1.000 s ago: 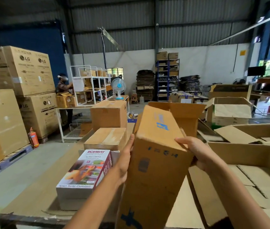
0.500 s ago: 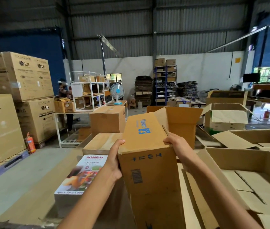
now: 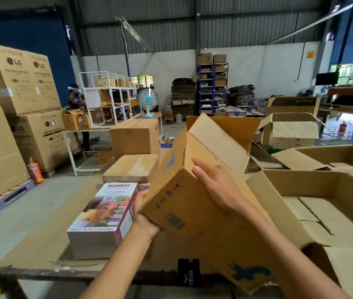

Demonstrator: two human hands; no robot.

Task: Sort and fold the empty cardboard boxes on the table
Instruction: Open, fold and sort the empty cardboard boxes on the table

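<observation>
Slanting above the desk, the long cardboard box has its open flaps pointing away from the person. The left hand grips its near lower corner, fingers curled underneath. The right hand lies flat on the upper face, fingers straight and slightly apart. Just left of the left hand stands a printed Bombay carton. Behind it sit a flat closed box and a taller closed box. A big open box crowds the right side.
</observation>
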